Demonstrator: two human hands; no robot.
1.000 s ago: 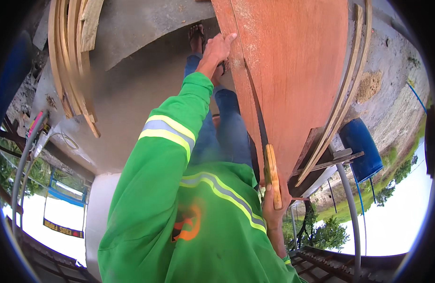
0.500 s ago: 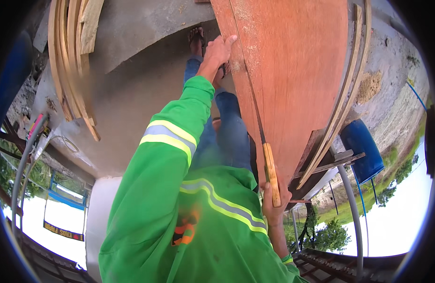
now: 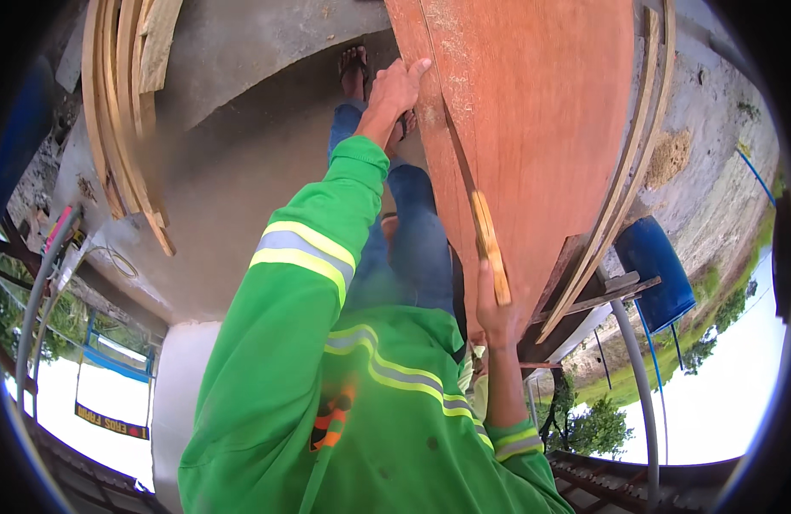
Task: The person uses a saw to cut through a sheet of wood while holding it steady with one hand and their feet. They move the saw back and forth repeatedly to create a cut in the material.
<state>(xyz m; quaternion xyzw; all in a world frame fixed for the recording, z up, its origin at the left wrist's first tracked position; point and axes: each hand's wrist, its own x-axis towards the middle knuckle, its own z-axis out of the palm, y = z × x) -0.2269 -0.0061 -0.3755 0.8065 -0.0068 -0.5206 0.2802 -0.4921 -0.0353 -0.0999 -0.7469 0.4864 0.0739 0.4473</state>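
Observation:
A large reddish-brown wooden board (image 3: pixel 541 137) stretches away in front of me, with a long cut line running along its left side and pale sawdust scattered on its face. In that line sits the thin blade of a handsaw (image 3: pixel 490 244), whose yellowish wooden handle points back toward me. My right hand (image 3: pixel 499 308) is closed round the near end of the handle. Farther up, my left hand (image 3: pixel 399 92) grips the board's left edge, thumb on top; its fingers are partly hidden.
Long wooden strips (image 3: pixel 113 103) lean at the left, and two more strips (image 3: pixel 614 197) run along the board's right side. A blue barrel (image 3: pixel 655 261) stands beyond them, near a grey pole (image 3: pixel 642 385). My sandalled foot (image 3: pixel 353 67) is below the board's left edge.
My right hand and the saw have moved forward, away from my body, so the blade shows less above the board. My left hand keeps its grip on the edge.

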